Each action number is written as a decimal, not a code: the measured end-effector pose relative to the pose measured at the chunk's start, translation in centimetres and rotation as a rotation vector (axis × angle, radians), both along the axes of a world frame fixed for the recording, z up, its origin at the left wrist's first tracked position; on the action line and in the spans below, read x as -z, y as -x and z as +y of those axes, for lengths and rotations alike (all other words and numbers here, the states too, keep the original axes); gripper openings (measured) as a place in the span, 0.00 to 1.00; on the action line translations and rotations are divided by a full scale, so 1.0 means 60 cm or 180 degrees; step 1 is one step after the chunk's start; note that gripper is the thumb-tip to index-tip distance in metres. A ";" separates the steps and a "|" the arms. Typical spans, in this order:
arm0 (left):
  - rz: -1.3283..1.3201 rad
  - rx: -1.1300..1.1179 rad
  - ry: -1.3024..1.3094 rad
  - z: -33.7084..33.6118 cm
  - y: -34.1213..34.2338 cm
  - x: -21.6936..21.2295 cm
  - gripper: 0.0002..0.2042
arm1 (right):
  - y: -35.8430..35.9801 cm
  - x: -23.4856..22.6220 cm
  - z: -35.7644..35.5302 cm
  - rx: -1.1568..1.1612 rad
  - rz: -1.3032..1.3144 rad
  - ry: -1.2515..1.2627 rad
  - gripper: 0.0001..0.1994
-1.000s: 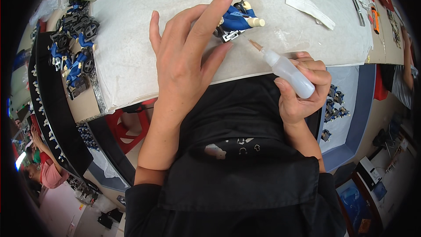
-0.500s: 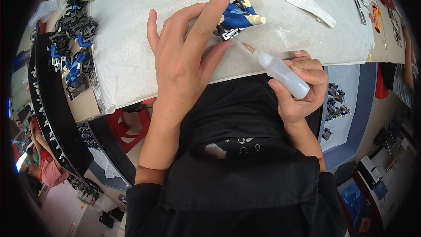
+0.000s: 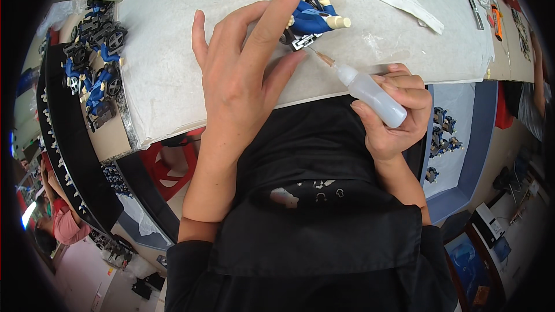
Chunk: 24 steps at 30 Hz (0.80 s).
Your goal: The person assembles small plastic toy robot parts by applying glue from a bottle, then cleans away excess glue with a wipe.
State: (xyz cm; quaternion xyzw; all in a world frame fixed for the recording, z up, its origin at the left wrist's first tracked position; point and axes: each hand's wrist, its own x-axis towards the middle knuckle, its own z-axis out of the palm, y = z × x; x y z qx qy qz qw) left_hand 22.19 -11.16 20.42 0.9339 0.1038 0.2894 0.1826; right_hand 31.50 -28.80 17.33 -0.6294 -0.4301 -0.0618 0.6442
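Observation:
A small toy figure (image 3: 312,21) in blue with cream-coloured hands and head lies on its side on the white-covered table, with black and silver vehicle parts attached. My left hand (image 3: 240,66) is closed around its left side, index finger stretched along the top and thumb by the silver part; some fingertips are hidden. Between the fingers and thumb of my right hand (image 3: 404,101) is a translucent squeeze bottle (image 3: 373,97). Its thin needle tip (image 3: 324,56) points at the silver part of the toy, at or very near its edge.
More blue figures on black wheeled vehicles (image 3: 98,81) crowd the table's left end. A creased white strip (image 3: 407,4), metal tweezers (image 3: 469,0) and an orange cutter (image 3: 496,23) lie at right. Below, a grey-blue tray (image 3: 462,188) holds several finished-looking toys. People work at far left and right.
Both hands stay nearly still. The squeeze bottle has shifted very slightly toward the toy's left, and the toy is tilted a touch differently.

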 end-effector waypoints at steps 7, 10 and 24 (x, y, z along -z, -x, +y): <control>-0.0551 0.0391 -0.0245 0.001 -0.010 0.001 0.36 | -0.001 -0.002 -0.003 -0.0035 0.0000 0.0045 0.24; -0.0519 0.0452 -0.0430 0.004 -0.009 0.002 0.36 | 0.000 0.000 -0.002 -0.0046 0.0017 0.0003 0.24; -0.0312 0.0228 -0.0293 -0.001 -0.003 -0.001 0.36 | -0.002 0.002 -0.003 0.0015 0.0006 -0.0025 0.24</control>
